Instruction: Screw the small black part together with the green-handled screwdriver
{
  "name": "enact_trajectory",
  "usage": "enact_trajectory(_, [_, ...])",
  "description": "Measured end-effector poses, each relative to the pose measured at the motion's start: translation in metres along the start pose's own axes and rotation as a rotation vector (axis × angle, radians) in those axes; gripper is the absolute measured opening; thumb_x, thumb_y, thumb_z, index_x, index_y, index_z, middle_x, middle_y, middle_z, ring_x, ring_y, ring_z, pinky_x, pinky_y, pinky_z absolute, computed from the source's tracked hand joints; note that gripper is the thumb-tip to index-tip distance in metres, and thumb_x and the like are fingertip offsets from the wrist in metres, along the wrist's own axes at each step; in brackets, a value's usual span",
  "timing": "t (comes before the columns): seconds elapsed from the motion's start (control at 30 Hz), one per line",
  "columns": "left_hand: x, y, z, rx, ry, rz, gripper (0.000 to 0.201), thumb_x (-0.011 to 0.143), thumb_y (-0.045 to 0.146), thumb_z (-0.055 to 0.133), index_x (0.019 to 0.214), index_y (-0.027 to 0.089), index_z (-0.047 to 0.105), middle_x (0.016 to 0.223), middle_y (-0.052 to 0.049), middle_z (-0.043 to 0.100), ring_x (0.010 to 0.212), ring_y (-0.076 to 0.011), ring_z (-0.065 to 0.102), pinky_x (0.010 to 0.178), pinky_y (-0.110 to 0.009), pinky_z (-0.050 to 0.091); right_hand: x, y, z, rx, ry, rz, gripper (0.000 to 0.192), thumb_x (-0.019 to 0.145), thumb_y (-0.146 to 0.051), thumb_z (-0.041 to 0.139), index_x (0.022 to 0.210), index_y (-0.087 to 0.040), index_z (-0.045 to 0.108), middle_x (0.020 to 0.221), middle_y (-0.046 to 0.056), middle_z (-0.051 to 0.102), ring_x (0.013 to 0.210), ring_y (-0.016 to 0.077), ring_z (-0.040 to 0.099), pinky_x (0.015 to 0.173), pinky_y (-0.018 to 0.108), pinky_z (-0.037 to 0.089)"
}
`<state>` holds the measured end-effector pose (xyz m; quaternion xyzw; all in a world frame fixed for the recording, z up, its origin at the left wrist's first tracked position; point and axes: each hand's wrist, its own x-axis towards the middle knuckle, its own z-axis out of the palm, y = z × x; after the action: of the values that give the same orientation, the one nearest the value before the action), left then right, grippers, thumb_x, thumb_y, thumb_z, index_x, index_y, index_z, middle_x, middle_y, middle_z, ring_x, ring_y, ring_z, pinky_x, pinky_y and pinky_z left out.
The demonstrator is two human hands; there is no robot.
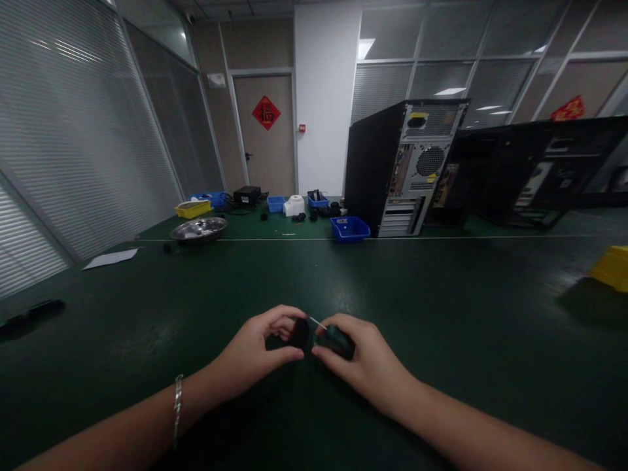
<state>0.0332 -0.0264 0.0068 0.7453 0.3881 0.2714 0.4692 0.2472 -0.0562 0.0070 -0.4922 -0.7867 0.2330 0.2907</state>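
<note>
My left hand, with a bracelet on its wrist, is closed around a small black part, gripped between thumb and fingers. What kind of part it is cannot be made out. My right hand grips a screwdriver by its thick dark green handle. The screwdriver's thin metal shaft points up and left to the top of the black part, near my left fingertips. Whether its tip touches the part is hard to see. Both hands are close together over the green table.
The green tabletop spreads around my hands. Further back stand a metal bowl, a blue tray, a yellow tray and a black computer tower. Some paper lies left; a yellow bin is at right.
</note>
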Motion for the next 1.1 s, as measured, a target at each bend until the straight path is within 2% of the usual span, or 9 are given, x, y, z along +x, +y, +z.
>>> enact_trajectory(0.17, [-0.003,0.007,0.005,-0.057,-0.03,-0.002,0.045,0.074,0.018,0.076,0.115,0.02,0.056,0.095,-0.002,0.071,0.093,-0.02,0.065,0.087,-0.035,0.048,-0.002,-0.002,-0.001,0.155,0.12,-0.087,0.014,0.083,-0.021,0.071,0.096,-0.017,0.066,0.088,0.003,0.068,0.083,0.0184,0.064,0.073,0.025,0.047])
enact_trajectory(0.43, [-0.006,0.01,0.01,-0.071,-0.07,0.003,0.042,0.074,0.021,0.078,0.11,0.018,0.057,0.084,0.0,0.074,0.082,-0.0184,0.067,0.079,-0.033,0.05,-0.005,0.0,0.004,0.164,0.076,-0.164,0.013,0.082,-0.02,0.072,0.093,-0.018,0.067,0.085,0.002,0.065,0.078,0.0177,0.063,0.069,0.026,0.045])
enact_trajectory(0.67, [-0.005,0.009,0.01,-0.112,-0.064,-0.009,0.041,0.072,0.02,0.079,0.106,0.017,0.057,0.085,0.0,0.073,0.082,-0.0177,0.065,0.08,-0.033,0.049,-0.005,-0.001,0.002,0.157,0.05,-0.19,0.012,0.082,-0.017,0.071,0.094,-0.018,0.067,0.083,0.002,0.063,0.076,0.017,0.062,0.067,0.025,0.045])
enact_trajectory(0.93, [-0.005,0.003,0.013,-0.42,-0.098,-0.069,0.037,0.077,0.02,0.075,0.109,0.018,0.057,0.089,-0.001,0.071,0.083,-0.0162,0.065,0.075,-0.03,0.049,-0.008,0.001,0.004,0.128,0.041,-0.261,0.01,0.087,-0.021,0.067,0.097,-0.019,0.066,0.084,0.001,0.063,0.074,0.0156,0.062,0.066,0.024,0.045])
enact_trajectory(1.1, [-0.002,0.002,0.012,-0.467,-0.061,-0.11,0.031,0.08,0.018,0.071,0.109,0.015,0.061,0.102,-0.007,0.073,0.096,-0.0206,0.067,0.088,-0.035,0.048,-0.007,0.004,0.004,0.127,0.038,-0.274,0.021,0.089,-0.025,0.065,0.11,-0.021,0.065,0.09,0.004,0.066,0.078,0.0174,0.064,0.069,0.026,0.048])
